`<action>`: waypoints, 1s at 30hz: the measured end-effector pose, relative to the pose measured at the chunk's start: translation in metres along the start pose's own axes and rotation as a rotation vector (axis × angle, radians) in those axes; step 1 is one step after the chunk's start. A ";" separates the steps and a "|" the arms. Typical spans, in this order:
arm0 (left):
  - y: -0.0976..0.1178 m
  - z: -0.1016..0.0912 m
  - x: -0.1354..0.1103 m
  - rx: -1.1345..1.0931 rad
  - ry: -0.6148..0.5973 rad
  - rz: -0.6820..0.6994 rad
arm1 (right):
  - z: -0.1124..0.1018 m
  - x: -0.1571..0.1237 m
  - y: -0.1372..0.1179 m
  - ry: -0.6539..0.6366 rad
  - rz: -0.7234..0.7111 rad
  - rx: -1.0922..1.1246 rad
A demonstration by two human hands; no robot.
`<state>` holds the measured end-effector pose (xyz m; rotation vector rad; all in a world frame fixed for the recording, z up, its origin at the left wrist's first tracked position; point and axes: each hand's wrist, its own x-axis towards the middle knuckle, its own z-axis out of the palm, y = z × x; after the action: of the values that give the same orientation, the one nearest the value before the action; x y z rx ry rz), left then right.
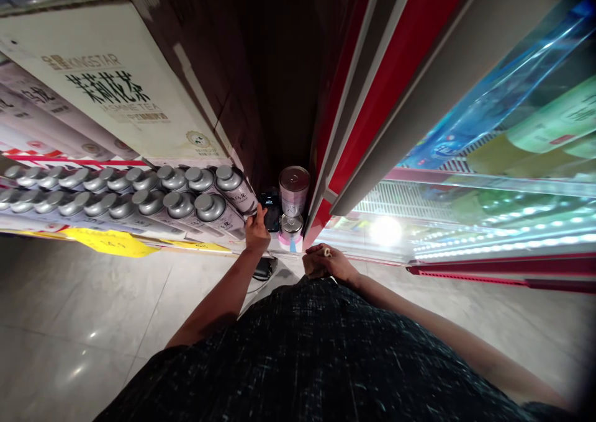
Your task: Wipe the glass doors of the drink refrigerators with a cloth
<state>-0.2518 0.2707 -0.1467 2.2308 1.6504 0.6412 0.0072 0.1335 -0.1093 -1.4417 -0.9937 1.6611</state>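
Observation:
My left hand (pixel 257 231) reaches forward and grips a dark phone (pixel 270 211) with a lit screen, held upright beside the end of a row of silver-capped bottles (pixel 218 208). My right hand (pixel 326 263) is closed in a loose fist near my body, pinching something small and pale that I cannot make out. A glass jar with a metal lid (pixel 293 189) stands just right of the phone, on top of a smaller container (pixel 291 228).
Stacked cartons printed with jasmine tea lettering (pixel 116 93) sit above the bottles on the left. A red-framed fridge door (pixel 372 99) stands open on the right, with lit shelves of drinks (pixel 488 186) behind it. A dark object (pixel 263 268) lies on the grey tiled floor (pixel 84 323).

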 end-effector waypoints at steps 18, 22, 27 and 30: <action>0.075 0.003 -0.070 -0.266 -0.192 0.171 | 0.015 -0.005 0.003 0.015 0.015 0.037; 0.073 0.008 -0.078 -0.321 -0.263 0.167 | 0.022 -0.006 0.005 0.031 0.036 0.092; 0.066 0.018 -0.090 -0.401 -0.335 0.096 | 0.030 -0.007 0.006 0.054 0.064 0.131; 0.066 0.023 -0.097 -0.458 -0.379 0.046 | 0.034 -0.007 0.008 0.100 0.090 0.143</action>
<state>-0.2091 0.1595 -0.1518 1.9134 1.1369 0.5044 -0.0259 0.1199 -0.1108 -1.4766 -0.7497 1.6702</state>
